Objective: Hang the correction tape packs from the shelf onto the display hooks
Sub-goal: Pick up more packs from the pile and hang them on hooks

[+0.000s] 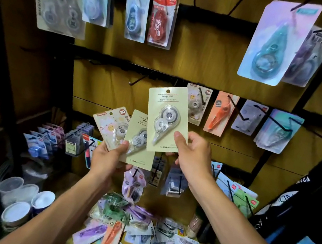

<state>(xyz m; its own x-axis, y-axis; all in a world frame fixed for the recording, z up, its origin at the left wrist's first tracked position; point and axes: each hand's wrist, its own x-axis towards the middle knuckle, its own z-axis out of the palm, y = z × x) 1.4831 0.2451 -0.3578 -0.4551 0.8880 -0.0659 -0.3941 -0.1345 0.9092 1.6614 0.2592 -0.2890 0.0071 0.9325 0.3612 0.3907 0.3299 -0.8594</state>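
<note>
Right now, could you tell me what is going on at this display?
A person is stocking correction tape. The right hand lifts one cream pack toward the hooks, with its hole not yet on one. The left hand holds two more packs. Loose packs lie on the shelf below.

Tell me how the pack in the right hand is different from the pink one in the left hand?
The pale green card pack in the right hand is plain, while the pink card pack with cartoon animals in the left hand is decorated. The green one is held alone, higher and nearly upright; the pink one tilts left, fanned with another green pack. Both hold a clear correction tape under a plastic blister.
</note>
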